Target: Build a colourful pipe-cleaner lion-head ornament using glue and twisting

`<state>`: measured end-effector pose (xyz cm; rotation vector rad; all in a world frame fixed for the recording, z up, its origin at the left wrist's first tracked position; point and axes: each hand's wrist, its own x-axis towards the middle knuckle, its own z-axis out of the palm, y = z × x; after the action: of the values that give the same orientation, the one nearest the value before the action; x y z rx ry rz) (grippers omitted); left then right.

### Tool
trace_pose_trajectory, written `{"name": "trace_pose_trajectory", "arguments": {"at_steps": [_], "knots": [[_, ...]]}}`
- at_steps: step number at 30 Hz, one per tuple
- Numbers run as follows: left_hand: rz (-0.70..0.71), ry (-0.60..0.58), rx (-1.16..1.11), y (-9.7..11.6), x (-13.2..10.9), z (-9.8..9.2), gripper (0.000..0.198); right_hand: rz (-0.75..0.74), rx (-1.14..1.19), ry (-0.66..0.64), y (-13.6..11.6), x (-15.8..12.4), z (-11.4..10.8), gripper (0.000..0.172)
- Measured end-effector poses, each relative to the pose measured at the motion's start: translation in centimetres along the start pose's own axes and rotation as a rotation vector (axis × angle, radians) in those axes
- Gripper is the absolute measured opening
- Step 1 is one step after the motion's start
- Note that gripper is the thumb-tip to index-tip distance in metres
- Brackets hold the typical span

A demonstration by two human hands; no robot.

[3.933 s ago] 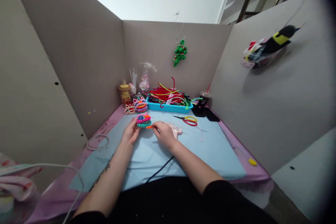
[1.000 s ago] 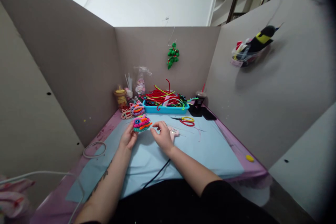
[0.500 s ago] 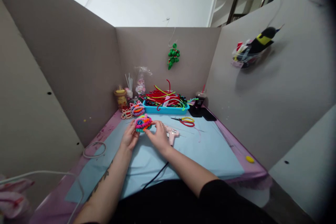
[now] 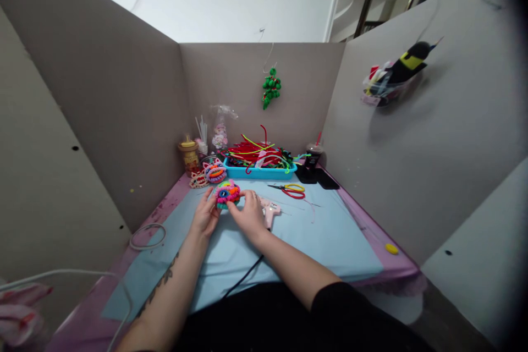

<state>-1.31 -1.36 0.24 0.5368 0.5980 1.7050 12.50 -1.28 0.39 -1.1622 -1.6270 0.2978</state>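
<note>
Between my two hands is a small, colourful pipe-cleaner figure (image 4: 228,193) in pink, orange and teal, with a blue eye-like spot facing me. My left hand (image 4: 205,214) grips its left side, fingers behind it. On its right side, the thumb and fingers of my right hand (image 4: 248,214) pinch the edge. A pale pink glue gun (image 4: 271,210) lies just beyond my right hand, partly hidden by it. Two similar pipe-cleaner figures, one pink and purple (image 4: 215,171) and one cream and red (image 4: 198,179), sit behind my left hand.
A blue tray (image 4: 259,174) heaped with pipe cleaners (image 4: 251,153) stands at the back. Scissors (image 4: 292,191) with red and yellow handles lie to the right. A drink cup (image 4: 313,156) stands back right, a yellow-lidded jar (image 4: 190,157) back left. Grey partitions enclose the table.
The figure has turned a little in my hands, so its blue eye-like spot shows more and sits further right. Both hands keep hold of it.
</note>
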Motion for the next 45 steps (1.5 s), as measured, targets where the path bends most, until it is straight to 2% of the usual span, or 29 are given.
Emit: {"name": "trace_pose_trajectory", "arguments": {"at_steps": [7,17,27,35,45], "knots": [[0.011,-0.034,0.044,-0.2,-0.1,0.0,0.04,0.053,-0.01,0.008,-0.4,0.0,-0.1,0.03],[-0.004,-0.029,0.043,-0.4,-0.2,0.3,0.041,0.147,0.077,0.051,-0.3,0.0,0.1,0.044],[-0.021,-0.032,0.049,-0.4,-0.3,0.4,0.043,0.174,0.22,0.112,0.3,-0.1,0.9,0.041],[-0.014,-0.035,0.064,-0.4,-0.5,0.8,0.042,0.209,0.395,0.062,1.6,0.0,1.8,0.038],[-0.005,-0.043,0.071,-0.4,-0.8,1.2,0.042,0.193,0.351,0.074,1.6,0.0,1.7,0.038]]}}
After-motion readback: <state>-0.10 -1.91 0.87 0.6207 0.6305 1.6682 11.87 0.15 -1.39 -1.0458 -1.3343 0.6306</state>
